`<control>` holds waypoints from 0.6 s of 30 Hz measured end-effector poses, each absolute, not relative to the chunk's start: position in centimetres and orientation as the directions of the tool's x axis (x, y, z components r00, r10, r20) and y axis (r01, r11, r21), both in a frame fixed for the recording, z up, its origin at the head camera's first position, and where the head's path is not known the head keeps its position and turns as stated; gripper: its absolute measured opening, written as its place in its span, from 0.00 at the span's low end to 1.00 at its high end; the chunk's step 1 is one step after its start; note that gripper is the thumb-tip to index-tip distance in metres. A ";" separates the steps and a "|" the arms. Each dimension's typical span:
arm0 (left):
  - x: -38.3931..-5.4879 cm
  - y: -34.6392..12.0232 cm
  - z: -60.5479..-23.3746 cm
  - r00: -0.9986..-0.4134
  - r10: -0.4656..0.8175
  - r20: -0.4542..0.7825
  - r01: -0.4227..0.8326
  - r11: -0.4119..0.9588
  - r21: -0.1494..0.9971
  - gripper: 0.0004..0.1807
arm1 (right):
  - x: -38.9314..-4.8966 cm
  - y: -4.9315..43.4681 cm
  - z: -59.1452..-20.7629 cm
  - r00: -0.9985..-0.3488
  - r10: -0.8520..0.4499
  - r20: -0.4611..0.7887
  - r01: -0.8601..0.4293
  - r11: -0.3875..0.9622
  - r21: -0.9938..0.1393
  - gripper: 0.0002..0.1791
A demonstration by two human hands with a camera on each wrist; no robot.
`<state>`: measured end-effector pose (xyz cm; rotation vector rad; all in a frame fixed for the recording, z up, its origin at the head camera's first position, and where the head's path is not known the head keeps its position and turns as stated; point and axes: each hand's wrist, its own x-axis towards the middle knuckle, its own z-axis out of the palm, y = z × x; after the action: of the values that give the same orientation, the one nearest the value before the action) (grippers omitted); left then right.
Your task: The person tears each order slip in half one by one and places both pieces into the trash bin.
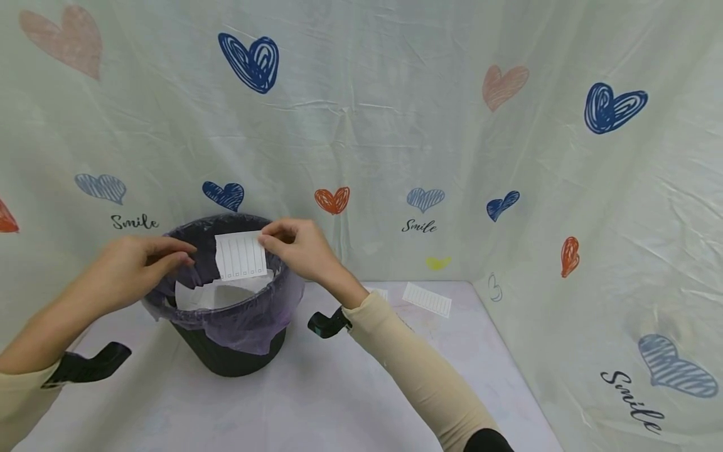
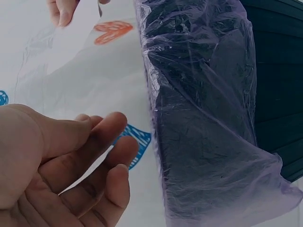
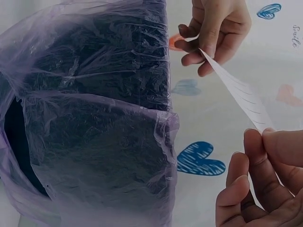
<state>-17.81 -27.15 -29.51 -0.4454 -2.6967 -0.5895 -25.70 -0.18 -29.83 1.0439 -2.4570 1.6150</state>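
A piece of white paper [image 1: 241,256] printed with lines and small boxes hangs over the bin's opening. My right hand [image 1: 299,248] pinches its upper right corner between thumb and fingers; the right wrist view shows this pinch [image 3: 265,175] close up. At the bin's left rim, my left hand [image 1: 138,267] has its fingers loosely bent, a small gap away from the paper. Nothing shows between its fingers [image 2: 116,125] in the left wrist view. The black bin [image 1: 226,351] is lined with a thin purple bag [image 1: 248,326]. White paper [image 1: 198,297] lies inside it.
On the white table [image 1: 339,402], a lined paper piece [image 1: 427,299] lies to the right of the bin. Another paper piece [image 1: 380,292] is partly hidden behind my right forearm. A pale curtain [image 1: 361,144] with printed hearts hangs behind and along the right side.
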 end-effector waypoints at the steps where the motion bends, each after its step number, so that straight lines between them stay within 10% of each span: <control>1: -17.7 -27.2 -29.5 -0.889 0.223 0.399 0.370 0.865 0.340 0.09 | -25.7 -0.2 -29.9 -0.774 -0.518 0.364 -0.540 0.240 -0.806 0.10; 18: -14.9 -27.5 -28.4 -0.856 0.117 0.503 0.305 0.901 0.309 0.12 | -26.0 -1.5 -30.2 -0.769 -0.555 0.315 -0.528 0.275 -0.803 0.11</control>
<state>-14.90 -27.53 -28.37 -0.3050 -2.5788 -0.5258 -26.00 -1.51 -30.18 1.0754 -2.5303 1.5762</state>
